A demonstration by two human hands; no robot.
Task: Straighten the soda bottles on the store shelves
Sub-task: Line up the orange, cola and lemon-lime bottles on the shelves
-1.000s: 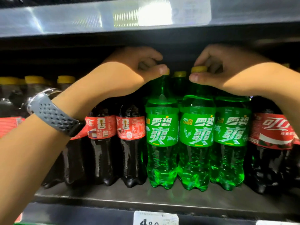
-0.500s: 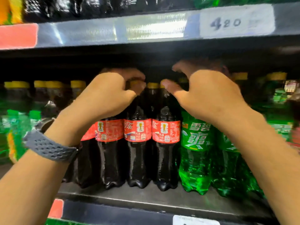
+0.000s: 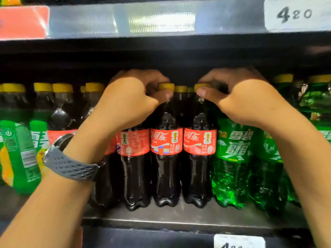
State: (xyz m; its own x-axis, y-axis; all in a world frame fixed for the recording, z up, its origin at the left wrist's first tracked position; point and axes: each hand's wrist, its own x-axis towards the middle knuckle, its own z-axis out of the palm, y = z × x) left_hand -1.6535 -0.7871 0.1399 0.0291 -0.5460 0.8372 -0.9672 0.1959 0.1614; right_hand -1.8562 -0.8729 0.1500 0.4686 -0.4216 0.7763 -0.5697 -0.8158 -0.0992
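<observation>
Red Coca-Cola labels in Chinese script, each with a little gold trophy, wrap the two dark plastic bottles being held. The left hand [image 3: 129, 102] pinches the left cola bottle [image 3: 165, 167] at its yellow-capped neck, and the right hand [image 3: 241, 101] does the same to the right cola bottle [image 3: 199, 167]. Both stand upright on the shelf [image 3: 179, 217]. Just right of that grip is a crinkly green Sprite bottle [image 3: 231, 167] reading 雪碧. Up above, the price tag [image 3: 295, 14] says 420.

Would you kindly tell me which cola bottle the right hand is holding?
The rightmost cola bottle, next to the green bottle: the right hand pinches its yellow cap. The left hand holds its left neighbour.
</observation>
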